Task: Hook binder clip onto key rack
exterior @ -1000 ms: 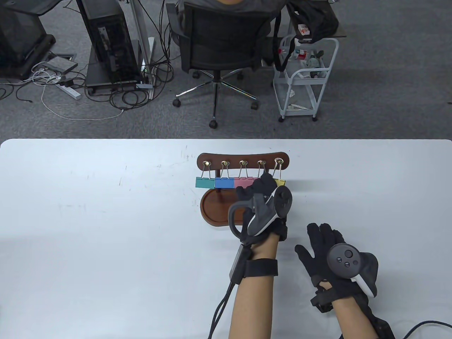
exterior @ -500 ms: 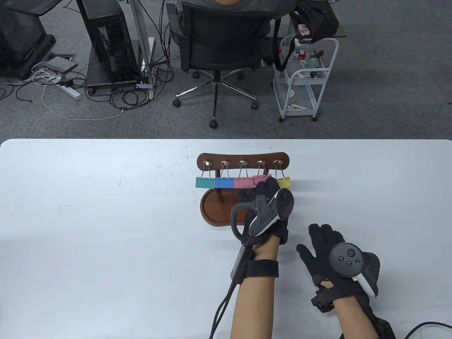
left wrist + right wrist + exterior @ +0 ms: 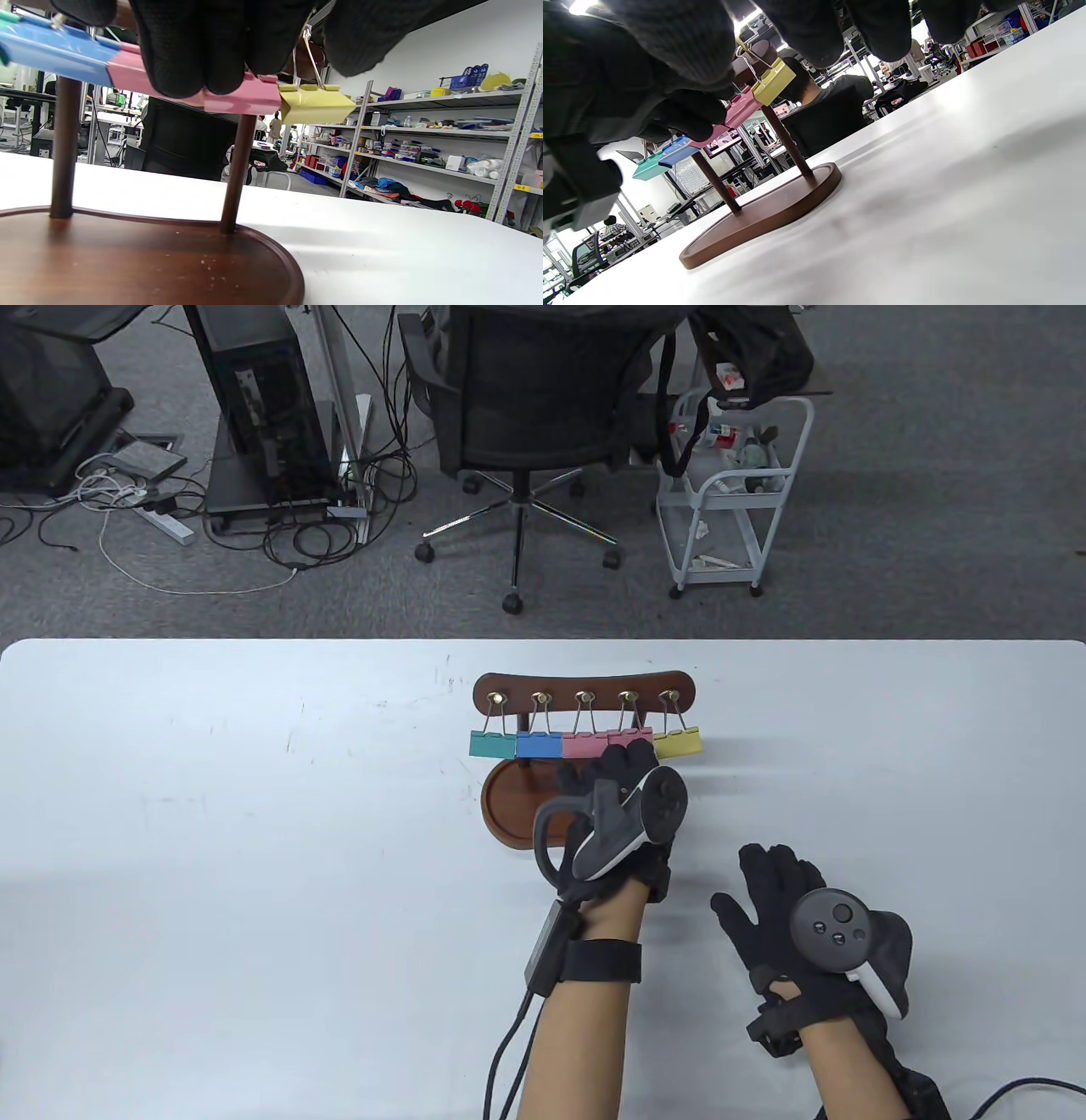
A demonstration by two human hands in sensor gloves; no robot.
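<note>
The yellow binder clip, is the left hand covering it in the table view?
No, the yellow binder clip hangs in plain sight at the rack's right end, with the left hand below it.

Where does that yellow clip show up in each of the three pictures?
Table view: the yellow binder clip hangs at the right end of the key rack, right of the left hand.
Left wrist view: upper middle, right of a pink clip.
Right wrist view: upper left of centre.
Shared landmark: the rack's brown base.

5 clips hang on the key rack.
</note>
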